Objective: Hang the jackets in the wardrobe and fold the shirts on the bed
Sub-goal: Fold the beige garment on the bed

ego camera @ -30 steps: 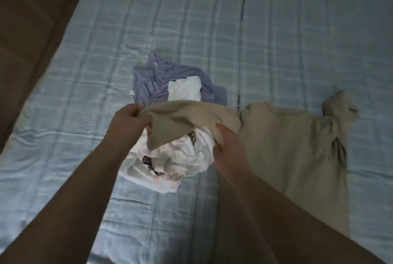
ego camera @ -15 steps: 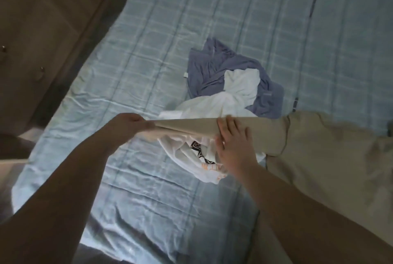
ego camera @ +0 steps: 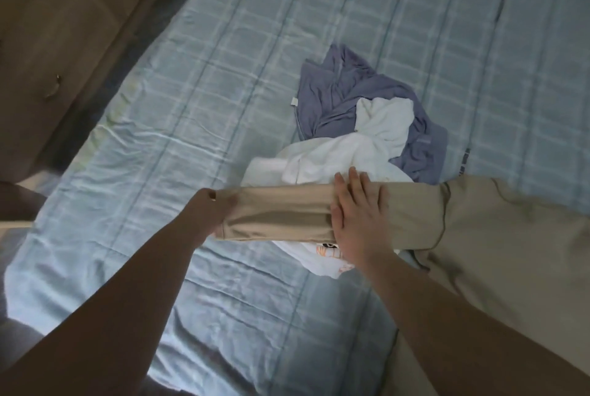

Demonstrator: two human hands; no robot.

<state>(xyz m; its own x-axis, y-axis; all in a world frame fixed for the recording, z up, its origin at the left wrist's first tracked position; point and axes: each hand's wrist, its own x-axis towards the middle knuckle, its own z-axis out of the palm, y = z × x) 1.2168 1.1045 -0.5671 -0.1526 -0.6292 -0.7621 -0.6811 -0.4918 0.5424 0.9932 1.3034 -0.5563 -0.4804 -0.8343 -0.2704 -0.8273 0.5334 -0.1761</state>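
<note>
A beige long-sleeved shirt (ego camera: 498, 236) lies on the right half of the blue checked bed (ego camera: 198, 127). One of its sleeves is stretched out leftwards across a crumpled white printed shirt (ego camera: 322, 162). My left hand (ego camera: 207, 213) pinches the cuff end of that sleeve. My right hand (ego camera: 357, 217) rests flat on the sleeve with its fingers spread, pressing it down. Behind the white shirt sits a bunched purple-blue shirt (ego camera: 341, 89).
A brown wooden wardrobe or cabinet (ego camera: 54, 28) with a small handle (ego camera: 52, 89) stands along the bed's left side, with a dark gap between them. The near left corner of the bed drops off to the floor.
The beige sleeve went from bunched between both hands to pulled out straight leftwards. My right hand let go and flattened on the sleeve. The view swung left, bringing the cabinet in.
</note>
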